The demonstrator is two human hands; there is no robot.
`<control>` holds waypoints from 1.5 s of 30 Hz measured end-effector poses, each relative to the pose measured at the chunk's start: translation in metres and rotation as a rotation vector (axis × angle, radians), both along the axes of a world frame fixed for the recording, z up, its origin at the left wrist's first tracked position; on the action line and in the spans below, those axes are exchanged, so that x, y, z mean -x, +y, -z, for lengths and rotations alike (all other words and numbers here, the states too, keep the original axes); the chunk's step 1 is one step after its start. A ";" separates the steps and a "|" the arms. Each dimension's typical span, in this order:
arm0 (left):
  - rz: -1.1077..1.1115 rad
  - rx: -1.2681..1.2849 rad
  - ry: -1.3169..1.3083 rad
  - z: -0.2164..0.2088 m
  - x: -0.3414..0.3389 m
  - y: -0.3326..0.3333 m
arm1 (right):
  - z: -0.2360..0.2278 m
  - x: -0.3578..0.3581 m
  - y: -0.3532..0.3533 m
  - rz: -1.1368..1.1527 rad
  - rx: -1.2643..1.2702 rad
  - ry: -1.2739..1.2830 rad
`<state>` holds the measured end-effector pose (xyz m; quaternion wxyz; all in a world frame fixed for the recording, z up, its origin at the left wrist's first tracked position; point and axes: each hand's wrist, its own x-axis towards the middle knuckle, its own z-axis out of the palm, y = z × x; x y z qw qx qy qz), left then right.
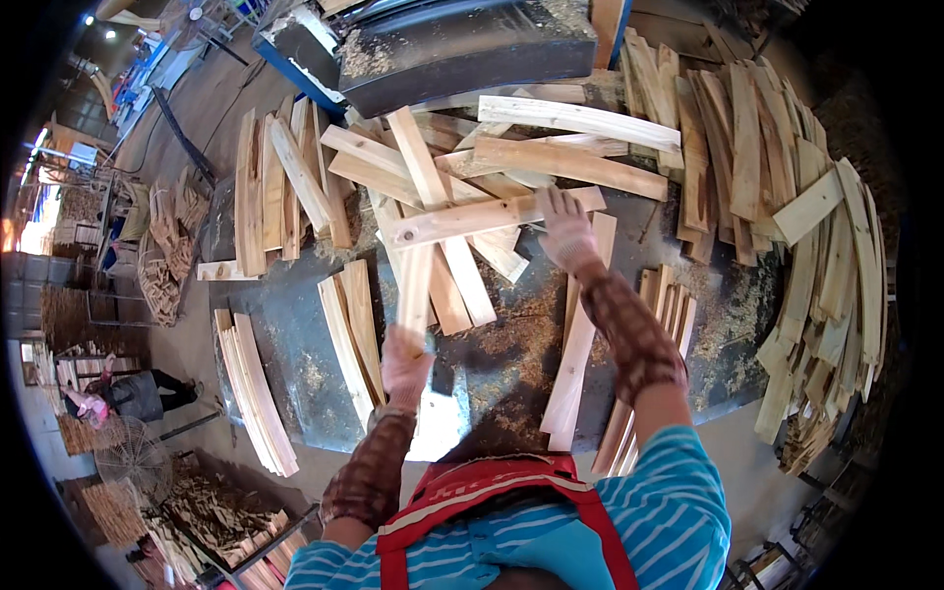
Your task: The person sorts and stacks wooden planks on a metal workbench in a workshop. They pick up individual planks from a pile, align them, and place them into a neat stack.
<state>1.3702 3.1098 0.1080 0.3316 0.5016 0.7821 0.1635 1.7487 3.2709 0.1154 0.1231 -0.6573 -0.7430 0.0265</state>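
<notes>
My left hand [405, 366], in a pale glove, is closed round the near end of a wooden board [415, 285] that points away from me. My right hand [568, 234], gloved too, lies with fingers stretched over the right part of a knotty plank [452, 222]. That plank crosses on top of the board in my left hand. Beneath and beyond them is a jumbled heap of pale boards [462, 275], including a lighter one [580, 120] and a browner one [570, 167] at its far right.
The dark metal table [501, 364] is strewn with sawdust. Board stacks stand at left [256, 393], right [644, 374] and far right [826, 285]. A dark machine housing [472, 69] borders the far side. Another person [138, 393] is at the left, near a fan [133, 457].
</notes>
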 end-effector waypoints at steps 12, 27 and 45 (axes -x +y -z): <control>-0.291 0.070 0.217 0.003 0.116 -0.081 | -0.044 0.065 -0.040 -0.178 -0.142 0.288; -0.333 0.278 -0.255 0.041 0.134 -0.122 | 0.105 0.388 -0.243 0.351 0.889 1.196; -0.289 0.149 -0.125 0.020 0.082 -0.118 | 0.063 0.357 -0.255 0.352 0.661 1.371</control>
